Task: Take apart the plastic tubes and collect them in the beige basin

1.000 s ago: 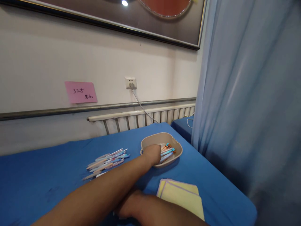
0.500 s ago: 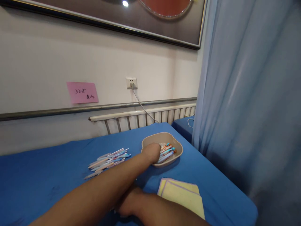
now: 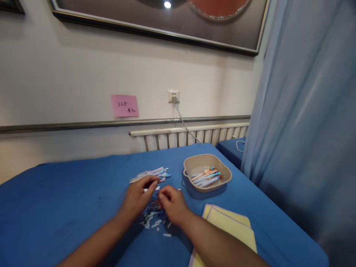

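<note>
My left hand (image 3: 138, 195) rests low over the blue table (image 3: 69, 207), fingers stretched toward a pile of pens (image 3: 151, 174) just beyond it; whether it holds one is blurred. My right hand (image 3: 172, 204) sits beside it with fingers curled, over several small white and blue pen parts (image 3: 154, 221) scattered on the cloth. What its fingers hold is hidden. A beige tray (image 3: 207, 161) with several pens inside stands to the right of both hands.
A folded yellow cloth (image 3: 230, 230) lies at the near right. A blue curtain (image 3: 303, 111) hangs along the right. Behind the table are a radiator (image 3: 189, 135), a wall socket (image 3: 173, 96) with a cable, and a pink note (image 3: 125, 105).
My left hand has drawn back out of the beige tray to the near side of the pen pile, beside my right hand. The view has shifted left, showing small parts on the cloth.
</note>
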`<action>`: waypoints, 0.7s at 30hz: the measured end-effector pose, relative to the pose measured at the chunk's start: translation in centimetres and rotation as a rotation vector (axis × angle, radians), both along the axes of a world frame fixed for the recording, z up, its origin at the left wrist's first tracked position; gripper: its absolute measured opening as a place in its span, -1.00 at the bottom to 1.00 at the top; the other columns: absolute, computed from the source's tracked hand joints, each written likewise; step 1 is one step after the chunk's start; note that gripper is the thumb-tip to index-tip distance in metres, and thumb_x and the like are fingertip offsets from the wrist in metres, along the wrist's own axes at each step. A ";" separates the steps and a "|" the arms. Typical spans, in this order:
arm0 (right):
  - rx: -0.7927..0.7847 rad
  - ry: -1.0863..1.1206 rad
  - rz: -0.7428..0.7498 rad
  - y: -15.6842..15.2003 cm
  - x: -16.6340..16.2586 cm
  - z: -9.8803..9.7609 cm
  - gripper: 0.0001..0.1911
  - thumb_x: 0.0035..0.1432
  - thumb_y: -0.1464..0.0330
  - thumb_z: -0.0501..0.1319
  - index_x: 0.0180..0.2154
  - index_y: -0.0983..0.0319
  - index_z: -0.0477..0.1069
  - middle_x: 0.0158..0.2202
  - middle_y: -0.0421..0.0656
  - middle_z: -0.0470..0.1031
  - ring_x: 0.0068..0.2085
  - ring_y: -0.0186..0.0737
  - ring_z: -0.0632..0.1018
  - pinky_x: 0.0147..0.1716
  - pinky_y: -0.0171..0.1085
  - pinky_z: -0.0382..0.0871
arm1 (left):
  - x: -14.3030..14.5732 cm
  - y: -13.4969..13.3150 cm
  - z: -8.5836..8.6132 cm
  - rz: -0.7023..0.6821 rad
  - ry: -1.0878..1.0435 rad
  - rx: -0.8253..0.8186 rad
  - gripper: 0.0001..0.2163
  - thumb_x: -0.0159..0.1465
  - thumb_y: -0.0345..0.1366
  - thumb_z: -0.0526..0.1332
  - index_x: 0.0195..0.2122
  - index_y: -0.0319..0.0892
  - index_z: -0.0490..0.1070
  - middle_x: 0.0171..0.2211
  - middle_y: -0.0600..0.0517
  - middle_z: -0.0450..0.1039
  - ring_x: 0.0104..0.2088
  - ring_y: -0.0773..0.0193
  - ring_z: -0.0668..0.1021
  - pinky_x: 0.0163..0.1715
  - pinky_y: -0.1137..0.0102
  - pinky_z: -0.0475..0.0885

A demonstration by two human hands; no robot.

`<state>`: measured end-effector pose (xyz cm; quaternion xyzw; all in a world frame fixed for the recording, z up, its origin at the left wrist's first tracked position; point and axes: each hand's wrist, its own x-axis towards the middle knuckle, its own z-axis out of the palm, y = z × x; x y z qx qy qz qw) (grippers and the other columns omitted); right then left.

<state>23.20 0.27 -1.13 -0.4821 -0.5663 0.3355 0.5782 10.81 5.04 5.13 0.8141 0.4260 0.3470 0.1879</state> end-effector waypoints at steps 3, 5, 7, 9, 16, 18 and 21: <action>-0.019 0.220 -0.064 0.4 1.1 0.3 -0.77 0.11 0.21 0.08 -0.36 0.24 0.34 -0.52 -0.23 0.44 -0.57 -0.36 0.43 -0.56 -0.38 0.32 | -5.3 -0.6 -3.5 0.146 -0.067 -0.094 -0.72 0.13 -0.09 0.11 -0.30 -0.15 0.48 -0.32 0.02 0.58 -0.29 0.15 0.57 -0.26 0.36 0.43; -0.013 0.222 -0.078 0.5 2.0 0.5 -0.75 0.12 0.17 0.07 -0.34 0.23 0.32 -0.51 -0.24 0.42 -0.56 -0.37 0.42 -0.53 -0.38 0.32 | -7.4 -0.8 -5.0 0.194 -0.087 -0.163 -0.72 0.12 -0.10 0.11 -0.31 -0.15 0.48 -0.39 0.04 0.57 -0.35 0.15 0.57 -0.31 0.35 0.44; -0.014 0.196 -0.073 0.4 2.9 0.5 -0.74 0.11 0.16 0.08 -0.33 0.23 0.32 -0.50 -0.24 0.41 -0.56 -0.38 0.39 -0.53 -0.39 0.29 | -8.4 -0.6 -5.5 0.215 -0.136 -0.176 -0.71 0.12 -0.10 0.11 -0.27 -0.16 0.47 -0.37 0.03 0.57 -0.34 0.15 0.57 -0.32 0.36 0.44; -0.029 0.150 -0.042 0.1 3.7 0.4 -0.75 0.09 0.17 0.11 -0.33 0.23 0.34 -0.53 -0.25 0.40 -0.58 -0.39 0.36 -0.58 -0.40 0.24 | -8.6 -0.1 -5.6 0.214 -0.154 -0.183 -0.71 0.11 -0.11 0.11 -0.28 -0.17 0.46 -0.40 0.03 0.56 -0.36 0.15 0.56 -0.34 0.36 0.42; -0.103 -0.353 0.071 -0.8 4.6 -0.8 -0.83 0.09 0.28 0.12 -0.42 0.24 0.39 -0.59 -0.26 0.36 -0.55 -0.36 0.34 -0.56 -0.41 0.16 | -8.7 2.0 -6.8 0.211 -0.280 -0.304 -0.71 0.07 -0.14 0.13 -0.30 -0.23 0.44 -0.45 0.02 0.52 -0.48 0.24 0.52 -0.52 0.44 0.37; -0.092 -0.441 0.055 -0.8 4.3 -1.1 -0.82 0.11 0.29 0.09 -0.43 0.23 0.39 -0.58 -0.25 0.37 -0.53 -0.34 0.35 -0.55 -0.40 0.16 | -8.8 2.2 -7.2 0.219 -0.286 -0.317 -0.70 0.07 -0.15 0.12 -0.29 -0.25 0.44 -0.48 0.03 0.51 -0.51 0.27 0.50 -0.55 0.46 0.36; -0.097 -0.467 0.029 -0.6 3.7 -1.6 -0.81 0.12 0.29 0.08 -0.44 0.23 0.38 -0.58 -0.24 0.38 -0.52 -0.33 0.36 -0.55 -0.39 0.15 | -8.8 2.3 -7.3 0.219 -0.283 -0.328 -0.71 0.06 -0.16 0.15 -0.29 -0.25 0.45 -0.52 0.06 0.48 -0.53 0.29 0.49 -0.56 0.47 0.35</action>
